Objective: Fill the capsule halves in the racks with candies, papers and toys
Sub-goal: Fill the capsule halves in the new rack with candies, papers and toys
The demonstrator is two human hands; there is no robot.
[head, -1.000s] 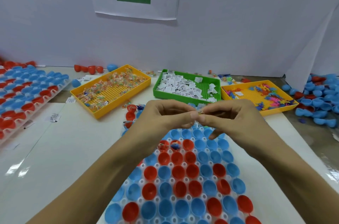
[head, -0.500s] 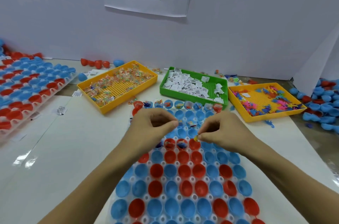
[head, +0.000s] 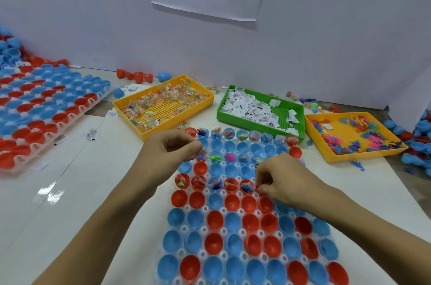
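- Capsule halves (head: pixel 233 224), red and blue, sat open-side up in the rack (head: pixel 184 228) on the bench (head: pixel 70 203) before me — some far rows already held candies and toys.
- My right hand (head: pixel 283 183) was curled over the sixth cup of a partly filled row, fingertips pinched together; what they held I could not tell.
- My left hand (head: pixel 170 153) hovered curled near the rack's far left, pinching a candy (head: pixel 202 154).
- Candy tray (head: pixel 163 103), paper tray (head: pixel 261 110) and toy tray (head: pixel 352 136) stood behind the rack.

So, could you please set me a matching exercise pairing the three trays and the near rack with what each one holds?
Things:
1. left yellow tray
2. green tray
3. right yellow tray
4. near rack

Contents:
A. small colourful toys
B. red and blue capsule halves
C. wrapped candies
D. white folded papers

Pairs: 1-C, 2-D, 3-A, 4-B
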